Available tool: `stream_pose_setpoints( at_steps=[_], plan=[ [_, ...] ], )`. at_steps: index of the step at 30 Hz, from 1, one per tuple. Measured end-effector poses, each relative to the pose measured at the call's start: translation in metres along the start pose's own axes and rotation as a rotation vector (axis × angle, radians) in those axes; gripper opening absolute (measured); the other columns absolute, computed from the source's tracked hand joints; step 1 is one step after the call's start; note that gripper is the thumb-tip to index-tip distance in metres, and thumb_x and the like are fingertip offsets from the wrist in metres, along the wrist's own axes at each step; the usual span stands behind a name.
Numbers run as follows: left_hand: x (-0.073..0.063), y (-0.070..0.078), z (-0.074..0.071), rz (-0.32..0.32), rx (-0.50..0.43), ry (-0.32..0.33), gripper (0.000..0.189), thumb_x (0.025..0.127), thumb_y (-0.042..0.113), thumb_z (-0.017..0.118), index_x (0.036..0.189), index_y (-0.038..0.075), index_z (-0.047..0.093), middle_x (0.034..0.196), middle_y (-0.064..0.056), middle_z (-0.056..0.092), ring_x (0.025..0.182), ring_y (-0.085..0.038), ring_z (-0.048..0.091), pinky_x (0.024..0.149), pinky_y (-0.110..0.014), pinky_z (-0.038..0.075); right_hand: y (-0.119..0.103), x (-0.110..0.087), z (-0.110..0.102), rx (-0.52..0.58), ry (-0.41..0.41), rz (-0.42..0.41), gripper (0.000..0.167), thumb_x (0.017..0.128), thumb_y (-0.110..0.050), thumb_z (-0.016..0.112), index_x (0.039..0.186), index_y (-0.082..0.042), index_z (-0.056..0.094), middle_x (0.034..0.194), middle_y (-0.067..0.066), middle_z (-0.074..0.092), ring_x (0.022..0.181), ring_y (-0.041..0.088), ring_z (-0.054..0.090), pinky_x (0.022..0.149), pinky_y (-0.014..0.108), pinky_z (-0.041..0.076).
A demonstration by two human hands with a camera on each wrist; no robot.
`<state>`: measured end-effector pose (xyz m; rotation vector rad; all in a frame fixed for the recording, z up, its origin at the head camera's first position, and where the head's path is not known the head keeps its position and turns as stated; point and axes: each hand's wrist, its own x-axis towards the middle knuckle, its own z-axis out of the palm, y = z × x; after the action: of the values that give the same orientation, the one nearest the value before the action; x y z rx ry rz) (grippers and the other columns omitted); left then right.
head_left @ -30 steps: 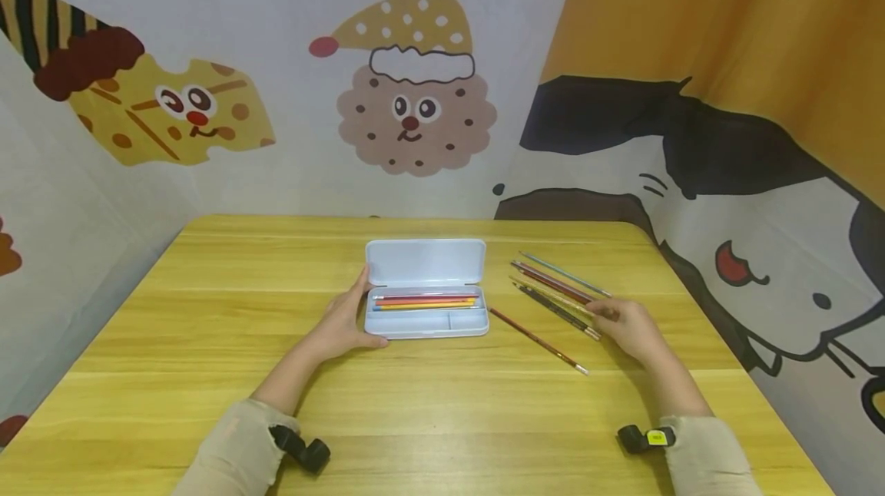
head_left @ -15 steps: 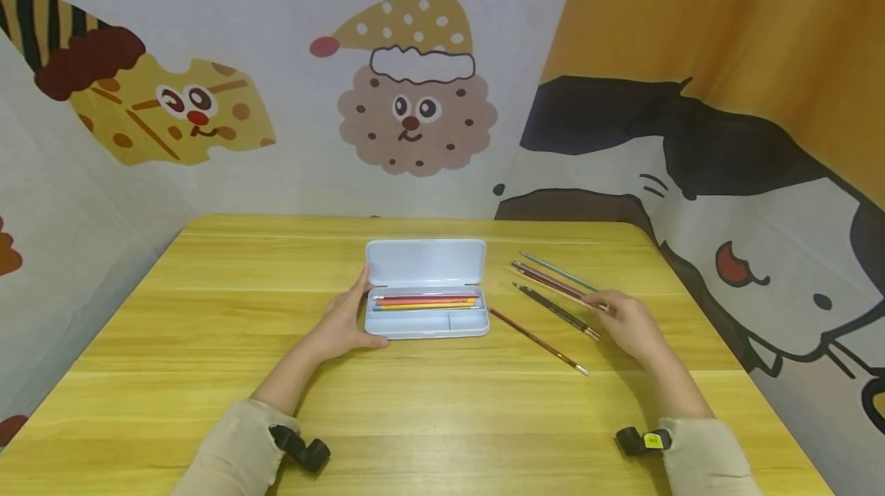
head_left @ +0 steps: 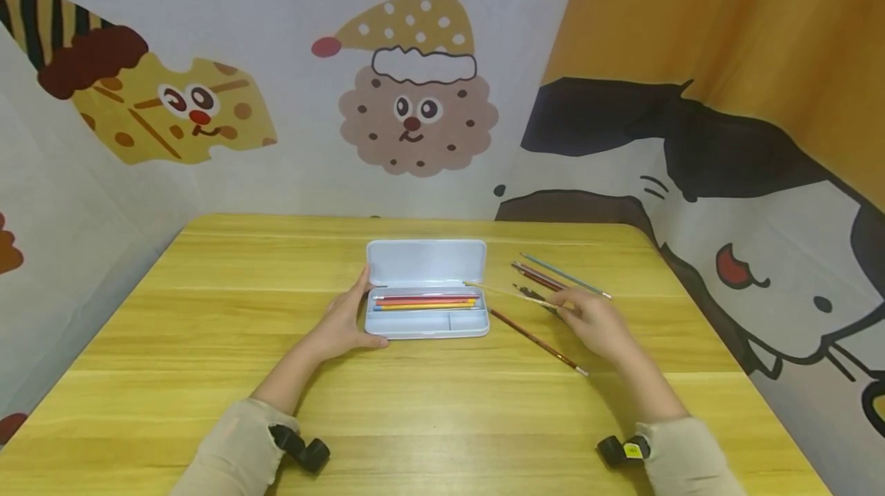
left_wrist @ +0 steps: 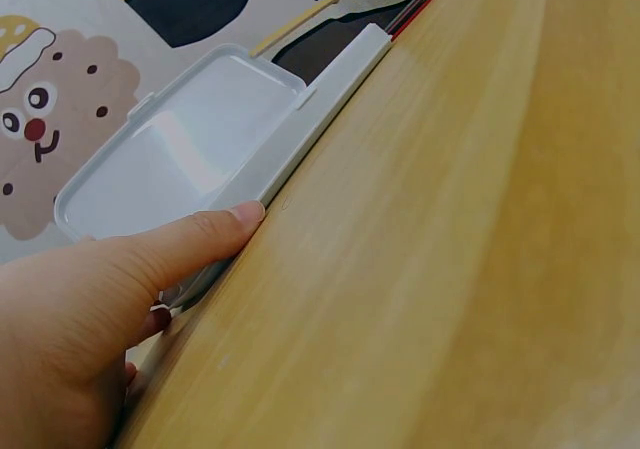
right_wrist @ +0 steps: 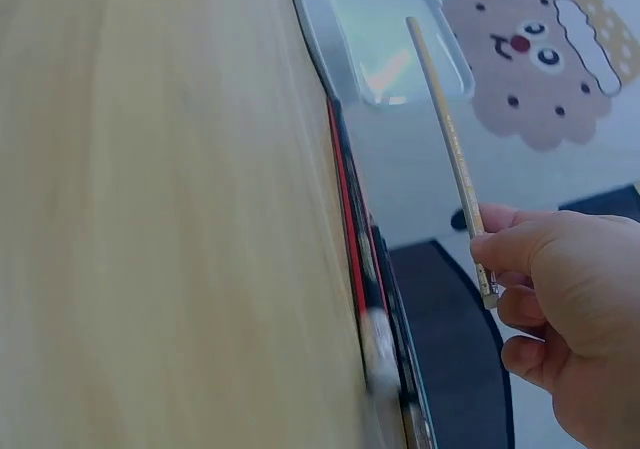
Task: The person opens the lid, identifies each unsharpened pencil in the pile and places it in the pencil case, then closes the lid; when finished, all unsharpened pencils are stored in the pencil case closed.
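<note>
An open pencil case (head_left: 406, 325), pale blue-white, stands mid-table with its lid (head_left: 426, 262) tipped back. Several red, orange and yellow pencils (head_left: 425, 302) lie in its rear compartment. My left hand (head_left: 339, 325) grips the case's left end; in the left wrist view the thumb (left_wrist: 215, 234) presses its front side. My right hand (head_left: 598, 325) pinches a gold pencil (head_left: 505, 293) near its eraser end, raised above the table. The pencil's far tip overlaps the case's right hinge in the head view. Past that hand, the right wrist view shows the gold pencil (right_wrist: 450, 144) whole.
Right of the case lies a brown-red pencil (head_left: 539, 342). Behind it, dark pencils (head_left: 528, 292) are partly hidden under the right hand. Reddish-brown pencils (head_left: 539, 276) and a blue pencil (head_left: 567, 276) lie farther back. A cartoon-printed cloth (head_left: 290, 81) hangs behind the wooden table (head_left: 435, 419).
My right hand has picked the gold pencil out from among the loose ones and moved left with it towards the case. The left hand and the case have stayed put.
</note>
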<state>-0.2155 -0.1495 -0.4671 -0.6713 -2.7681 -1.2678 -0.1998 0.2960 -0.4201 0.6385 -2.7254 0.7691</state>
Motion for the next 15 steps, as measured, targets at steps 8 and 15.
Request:
stream_pose_setpoints(
  at_steps=[8,15],
  plan=[
    [0.0,0.0,0.0,-0.006,0.004,-0.003,0.137,0.061,0.037,0.09,0.154,0.016,-0.008,0.15,-0.012,0.035,0.137,-0.037,0.026,0.109,-0.059,0.011,-0.016,0.015,0.016,-0.003,0.007,-0.095,0.024,0.085,0.002,0.068,0.104,-0.013,0.071,0.103,0.001,0.067,0.082,0.016,0.063,0.066,0.034,0.053],
    [0.0,0.002,-0.001,-0.001,-0.002,-0.004,0.136,0.062,0.035,0.091,0.154,0.015,-0.007,0.149,-0.012,0.037,0.137,-0.037,0.026,0.109,-0.058,0.012,-0.031,0.027,0.029,0.032,-0.05,-0.107,0.023,0.086,0.002,0.067,0.105,-0.01,0.071,0.111,0.006,0.067,0.095,0.023,0.064,0.076,0.039,0.054]
  ],
)
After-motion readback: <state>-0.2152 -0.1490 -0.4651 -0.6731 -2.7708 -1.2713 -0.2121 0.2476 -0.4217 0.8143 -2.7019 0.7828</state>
